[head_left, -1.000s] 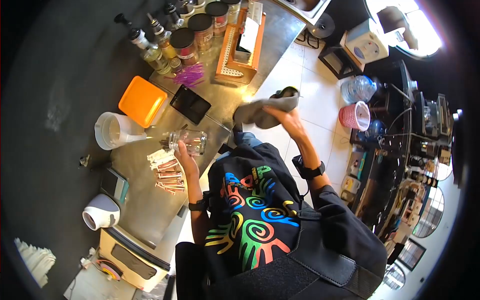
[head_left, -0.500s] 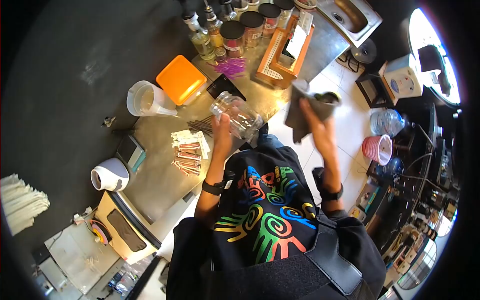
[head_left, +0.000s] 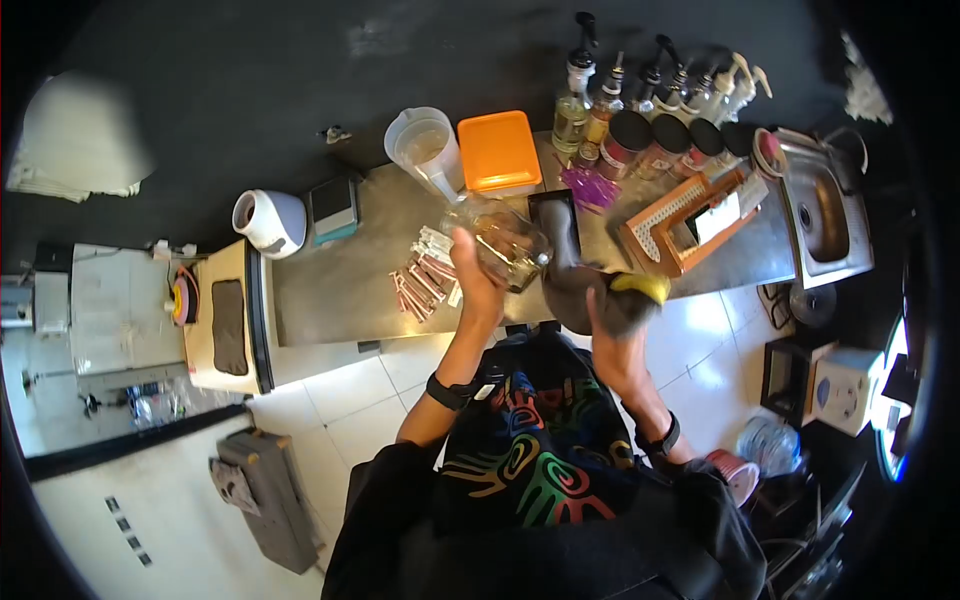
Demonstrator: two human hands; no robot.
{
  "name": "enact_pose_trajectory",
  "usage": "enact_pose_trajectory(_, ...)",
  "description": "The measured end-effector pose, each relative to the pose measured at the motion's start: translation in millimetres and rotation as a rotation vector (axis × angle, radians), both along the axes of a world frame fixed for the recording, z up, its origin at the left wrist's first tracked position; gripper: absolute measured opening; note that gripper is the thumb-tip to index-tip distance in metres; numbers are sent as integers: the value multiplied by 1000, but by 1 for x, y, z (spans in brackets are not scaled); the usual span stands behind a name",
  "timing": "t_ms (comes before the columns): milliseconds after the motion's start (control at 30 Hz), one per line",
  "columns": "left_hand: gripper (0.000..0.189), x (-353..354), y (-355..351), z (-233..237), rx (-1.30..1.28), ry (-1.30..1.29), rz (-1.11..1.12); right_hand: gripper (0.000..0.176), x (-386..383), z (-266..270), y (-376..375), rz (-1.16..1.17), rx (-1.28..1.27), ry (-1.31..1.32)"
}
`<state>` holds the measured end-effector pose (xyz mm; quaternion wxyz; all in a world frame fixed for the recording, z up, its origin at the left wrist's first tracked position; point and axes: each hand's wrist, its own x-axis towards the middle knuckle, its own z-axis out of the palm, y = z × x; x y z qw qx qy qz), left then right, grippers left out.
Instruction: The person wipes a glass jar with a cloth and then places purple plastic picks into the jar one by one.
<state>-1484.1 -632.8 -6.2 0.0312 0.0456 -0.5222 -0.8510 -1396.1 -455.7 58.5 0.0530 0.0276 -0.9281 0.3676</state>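
Observation:
My left hand (head_left: 480, 285) is closed around a clear glass jar (head_left: 512, 238), tilted over the counter. Gripped in my right hand (head_left: 618, 350) is a dark grey cloth (head_left: 578, 300) with a yellow patch (head_left: 640, 288), blurred by motion. The cloth hangs close to the right of the jar, near the counter's front edge. Paper sachets (head_left: 425, 280) lie in a pile left of my left hand. Behind the cloth rests a flat black object (head_left: 556, 222), partly covered by it in this view.
On the steel counter (head_left: 330, 290) stand a plastic pitcher (head_left: 425, 150), an orange-lidded box (head_left: 498, 150), purple sticks (head_left: 590, 188), a wooden caddy (head_left: 675, 240) and several pump bottles (head_left: 572, 115). A sink (head_left: 825, 225) is at the right end, a small scale (head_left: 333, 208) toward the left.
The view has turned and shifted, showing more floor at left. The grey cloth in my right hand has come closer to the jar. My left hand still holds the jar.

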Motion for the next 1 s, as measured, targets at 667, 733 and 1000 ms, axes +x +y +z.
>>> enact_pose_trajectory(667,54,24,-57,96,275,39,327,56,-84,100,-104,717,-87,552)
enact_pose_trajectory(733,63,19,-69,122,184,82,427,57,-70,78,-132,664,-281,542)
enact_pose_trajectory(1000,71,-3,-156,117,175,222,345,62,-49,58,-214,336,-1163,-65)
